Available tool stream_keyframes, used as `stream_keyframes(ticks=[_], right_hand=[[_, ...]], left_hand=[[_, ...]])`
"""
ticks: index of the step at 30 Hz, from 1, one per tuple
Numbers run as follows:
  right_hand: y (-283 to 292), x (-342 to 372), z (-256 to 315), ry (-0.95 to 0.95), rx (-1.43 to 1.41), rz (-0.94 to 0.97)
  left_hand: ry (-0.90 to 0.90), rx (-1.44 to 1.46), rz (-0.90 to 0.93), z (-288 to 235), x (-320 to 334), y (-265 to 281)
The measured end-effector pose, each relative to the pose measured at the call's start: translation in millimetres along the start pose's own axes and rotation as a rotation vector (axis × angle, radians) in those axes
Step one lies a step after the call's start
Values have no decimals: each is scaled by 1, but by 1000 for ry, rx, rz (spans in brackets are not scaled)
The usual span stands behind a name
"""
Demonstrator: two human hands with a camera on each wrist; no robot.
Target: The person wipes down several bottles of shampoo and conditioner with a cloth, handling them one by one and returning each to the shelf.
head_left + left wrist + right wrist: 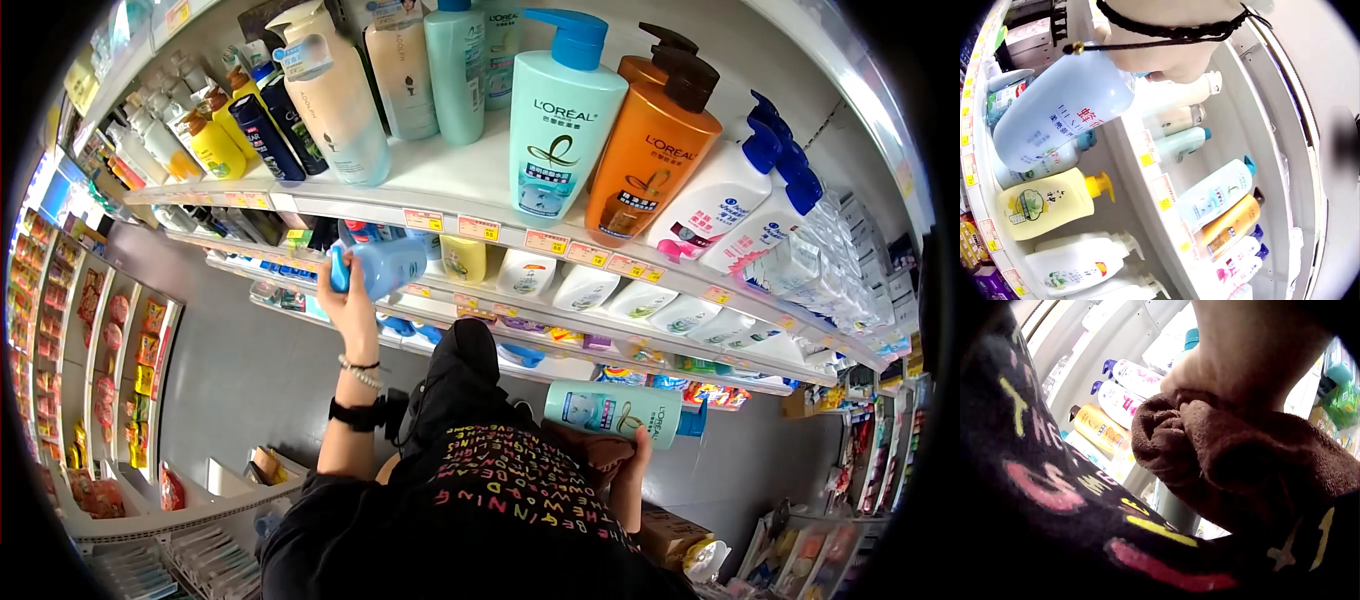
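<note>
The left hand [348, 300] grips a light blue bottle [388, 268] by its blue pump top, in front of the second shelf. In the left wrist view that blue bottle [1063, 109] hangs tilted above a yellow pump bottle [1047, 203]. Low at the right, the right hand [632, 465] holds a mint L'Oréal bottle [615, 410] lying on its side, together with a brown cloth [590, 450]. The right wrist view shows the cloth [1235, 447] bunched under the right hand [1247, 356]; the fingers are mostly hidden there.
On the upper shelf [440, 180] stand a mint L'Oréal bottle [562, 120], an orange one [652, 150] and white bottles with blue pumps [710, 200]. White bottles [585, 288] line the shelf below. Snack racks [110, 350] stand at the left, and a cardboard box [668, 535] is at lower right.
</note>
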State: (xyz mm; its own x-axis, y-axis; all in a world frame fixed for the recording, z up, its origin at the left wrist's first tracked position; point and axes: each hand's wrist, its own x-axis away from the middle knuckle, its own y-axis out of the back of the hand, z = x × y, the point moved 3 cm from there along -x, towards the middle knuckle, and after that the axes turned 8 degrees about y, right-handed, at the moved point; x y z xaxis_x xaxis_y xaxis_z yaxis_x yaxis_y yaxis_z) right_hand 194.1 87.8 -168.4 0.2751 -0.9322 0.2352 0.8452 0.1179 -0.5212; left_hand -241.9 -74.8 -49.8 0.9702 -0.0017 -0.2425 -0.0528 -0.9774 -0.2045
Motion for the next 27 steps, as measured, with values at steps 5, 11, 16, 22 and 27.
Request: stream_keyframes(ticks=[5,11,16,22,27], right_hand=[[5,9,-4,-23,73,-12],[8,0,-2,-42,108,40],[-15,2,3,7,94,67],[-8,8,-3,51,120,121],[-20,27,11,71,152,51]], left_hand=[[-81,-108,-85,19,-4,-8],[-54,-35,-132,47,-20,0],[-40,-24,-129,44,-33,-4],[-14,-101,-48,50,-37,-10],[7,-124,99,49,-19,-36]])
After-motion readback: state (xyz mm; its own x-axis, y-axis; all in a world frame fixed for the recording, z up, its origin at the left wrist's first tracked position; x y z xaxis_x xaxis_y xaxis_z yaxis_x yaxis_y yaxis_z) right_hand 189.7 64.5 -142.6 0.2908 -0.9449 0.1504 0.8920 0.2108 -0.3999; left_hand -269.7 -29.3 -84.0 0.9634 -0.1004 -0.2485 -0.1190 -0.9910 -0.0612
